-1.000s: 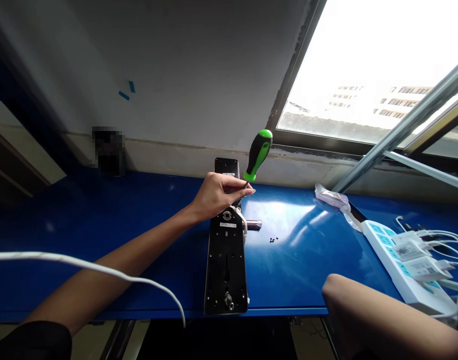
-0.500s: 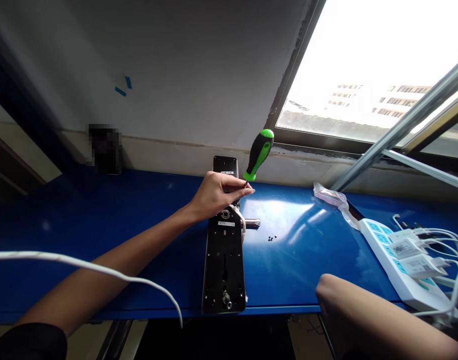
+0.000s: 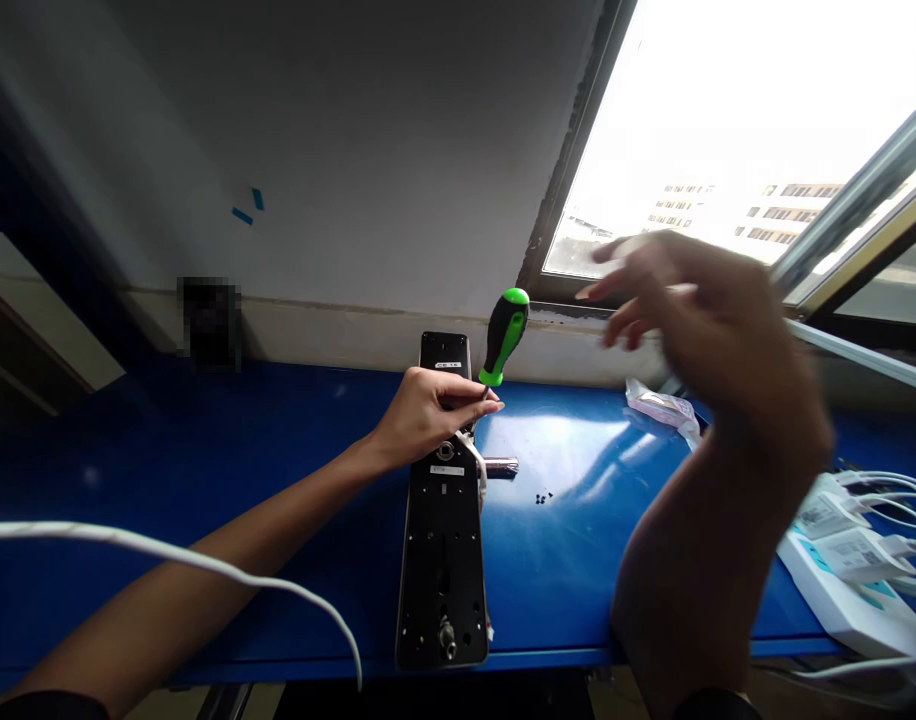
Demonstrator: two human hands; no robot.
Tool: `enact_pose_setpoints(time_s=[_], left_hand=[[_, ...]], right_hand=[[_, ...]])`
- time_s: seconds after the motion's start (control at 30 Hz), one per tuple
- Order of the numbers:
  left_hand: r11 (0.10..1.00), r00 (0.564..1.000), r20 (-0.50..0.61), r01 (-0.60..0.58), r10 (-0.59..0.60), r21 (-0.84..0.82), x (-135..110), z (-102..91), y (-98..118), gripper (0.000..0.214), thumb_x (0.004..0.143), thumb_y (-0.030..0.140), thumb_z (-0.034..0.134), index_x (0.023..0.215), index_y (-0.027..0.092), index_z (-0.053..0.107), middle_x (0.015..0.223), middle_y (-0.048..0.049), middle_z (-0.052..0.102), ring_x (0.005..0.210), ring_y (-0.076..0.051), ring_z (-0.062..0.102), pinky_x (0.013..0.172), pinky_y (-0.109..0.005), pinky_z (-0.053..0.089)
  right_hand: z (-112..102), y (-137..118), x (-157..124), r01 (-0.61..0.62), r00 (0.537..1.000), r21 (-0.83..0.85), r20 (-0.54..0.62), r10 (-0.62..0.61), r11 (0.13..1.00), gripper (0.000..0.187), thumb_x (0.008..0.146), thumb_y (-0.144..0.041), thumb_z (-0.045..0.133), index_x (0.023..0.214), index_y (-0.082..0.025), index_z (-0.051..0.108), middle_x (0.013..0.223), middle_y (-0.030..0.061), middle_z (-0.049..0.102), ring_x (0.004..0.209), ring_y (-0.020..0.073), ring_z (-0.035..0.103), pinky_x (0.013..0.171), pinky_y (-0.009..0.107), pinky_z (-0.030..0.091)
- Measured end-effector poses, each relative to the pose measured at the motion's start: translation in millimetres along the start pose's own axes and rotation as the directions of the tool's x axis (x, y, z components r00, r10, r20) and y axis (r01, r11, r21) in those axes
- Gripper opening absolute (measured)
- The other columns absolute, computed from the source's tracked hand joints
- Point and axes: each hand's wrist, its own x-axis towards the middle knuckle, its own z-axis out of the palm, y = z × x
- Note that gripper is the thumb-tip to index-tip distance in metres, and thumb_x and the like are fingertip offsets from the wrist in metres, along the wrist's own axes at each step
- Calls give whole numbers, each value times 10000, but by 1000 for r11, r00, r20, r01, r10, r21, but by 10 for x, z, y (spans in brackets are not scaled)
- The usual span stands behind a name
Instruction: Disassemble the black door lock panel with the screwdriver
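My left hand [image 3: 432, 410] pinches the shaft of a screwdriver [image 3: 507, 335] just below its green and black handle, over the far half of a long black panel [image 3: 441, 540]. The screwdriver leans with its handle up; its tip is hidden behind my fingers. A white cable [image 3: 473, 462] and a dark cylindrical handle [image 3: 501, 467] stick out on the panel's right side. Several tiny black screws [image 3: 542, 498] lie on the blue tabletop to the right. My right hand [image 3: 698, 320] is raised in the air in front of the window, fingers apart and somewhat blurred, holding nothing.
A white power strip [image 3: 840, 610] with plugged chargers stands at the right. Near the wall lies a clear plastic bag [image 3: 660, 405]. A loose white cord [image 3: 225, 568] crosses above my left forearm. The blue table [image 3: 563, 585] ends at its front edge below.
My right hand has swung up into view from the lower right, where only the bent arm showed. My left hand still holds the screwdriver. The whole view has shifted slightly.
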Motion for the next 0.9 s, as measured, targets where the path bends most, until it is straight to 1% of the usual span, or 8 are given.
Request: enact_pose_setpoints(time_s=[0.07, 0.13, 0.17, 0.3, 0.4, 0.47, 0.57, 0.9], left_hand=[[999, 1000, 12, -15, 14, 34, -5, 14, 15, 160, 852, 310, 830, 942, 178, 846, 897, -79, 828, 737, -208, 773, 652, -312, 614], [997, 1000, 20, -20, 18, 69, -11, 29, 16, 164, 865, 324, 820, 942, 182, 846, 895, -77, 827, 748, -210, 772, 652, -311, 605], [997, 1000, 19, -21, 19, 79, -12, 32, 12, 174, 866, 337, 819, 939, 181, 846, 889, -77, 826, 752, -212, 772, 653, -310, 601], [994, 999, 43, -37, 33, 104, 15, -41, 6, 186, 867, 346, 817, 933, 173, 838, 869, -76, 819, 756, -205, 765, 661, -297, 594], [984, 972, 227, -91, 55, 153, 61, -197, 40, 167, 858, 312, 818, 948, 171, 828, 937, -92, 813, 850, -221, 763, 755, -320, 607], [980, 925, 378, -115, 47, 161, 82, -302, 62, 190, 878, 286, 790, 1033, 179, 817, 972, -93, 807, 886, -222, 756, 789, -329, 606], [971, 869, 492, -155, 47, 182, 80, -388, 61, 274, 916, 168, 692, 1174, 192, 780, 1026, -87, 796, 920, -211, 745, 805, -318, 595], [958, 854, 518, -186, 47, 218, 52, -372, -21, 335, 863, 50, 599, 1112, 187, 777, 1003, -67, 788, 882, -190, 727, 782, -288, 560]], right_hand=[[166, -26, 107, -35, 993, 22, 110, 32, 999, 607, 950, -497, 663, 1477, -226, 534, 1166, 125, 718, 669, 150, 707, 525, 264, 573], [341, -38, 206, 10, 969, 63, 244, -25, 998, 752, 870, -477, 764, 1529, -279, 461, 1140, 79, 724, 651, 143, 708, 532, 255, 571], [416, -36, 242, 61, 965, 81, 250, -80, 995, 707, 866, -442, 773, 1491, -271, 492, 1064, 52, 733, 679, 147, 710, 558, 250, 570], [547, 12, 287, 168, 969, 46, 174, -173, 985, 335, 901, -342, 722, 1199, -228, 621, 847, -14, 696, 709, 133, 687, 611, 242, 548], [524, 55, 264, 173, 975, 18, 138, -174, 985, 309, 887, -367, 735, 1130, -216, 618, 899, 0, 704, 736, 133, 682, 580, 232, 518], [507, 71, 252, 175, 975, 23, 135, -176, 984, 323, 885, -383, 740, 1128, -208, 619, 937, 14, 712, 749, 134, 683, 574, 230, 507], [514, 73, 248, 184, 967, 44, 170, -189, 982, 322, 888, -385, 741, 1126, -209, 616, 857, -8, 697, 693, 120, 661, 573, 230, 499], [553, 51, 237, 202, 970, -6, 138, -199, 979, 306, 884, -379, 751, 1105, -209, 626, 862, -6, 709, 710, 122, 655, 579, 234, 490]])
